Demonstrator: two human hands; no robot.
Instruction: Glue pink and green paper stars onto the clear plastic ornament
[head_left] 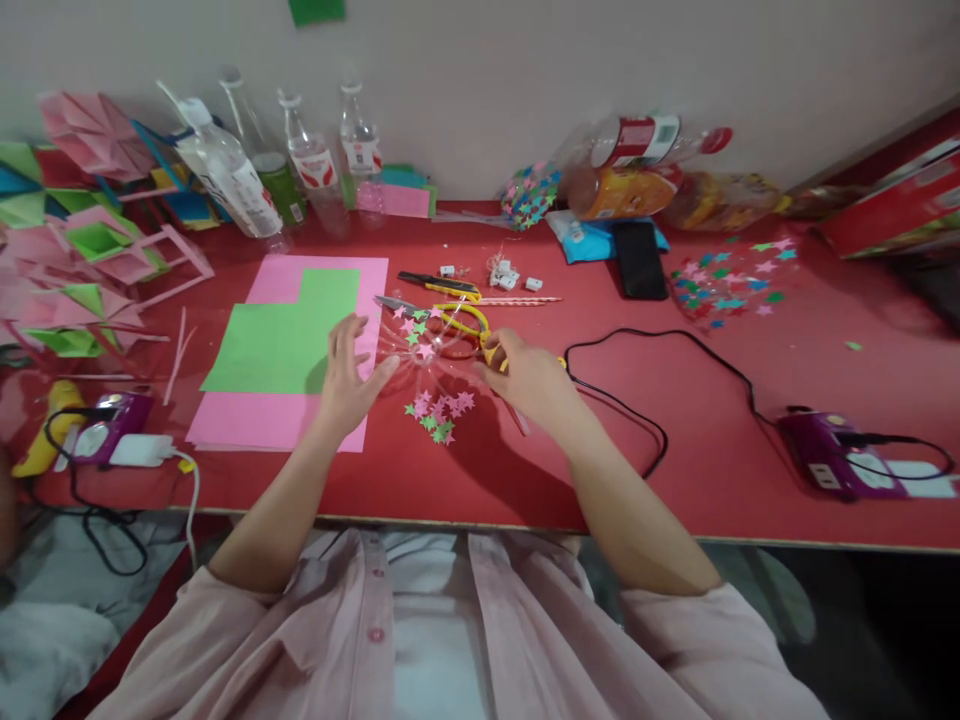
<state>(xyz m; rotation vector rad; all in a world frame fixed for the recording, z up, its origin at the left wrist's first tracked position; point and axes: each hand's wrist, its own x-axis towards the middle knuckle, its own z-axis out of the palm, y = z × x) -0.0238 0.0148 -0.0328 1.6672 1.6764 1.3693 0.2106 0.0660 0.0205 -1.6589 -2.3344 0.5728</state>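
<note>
Red tabletop (709, 455) meets grey wall (465, 80); left hand (349, 378) spread, empty; right hand (531, 380) half-curled, its hold unclear

To the right of the right hand (531, 385), the table (712, 470) opens wide, though a looping black cable (690, 332) crosses that path. A clear plastic piece (438, 342) blocks the gap to the left hand (349, 385); scissors (470, 312) lie just beyond it, bottles (362, 155) well beyond the left hand.

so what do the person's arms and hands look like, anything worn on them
Pale pink, loose sleeves end near the elbows, leaving the forearms bare. The left hand and right hand wear no gloves, and no watch shows.
</note>
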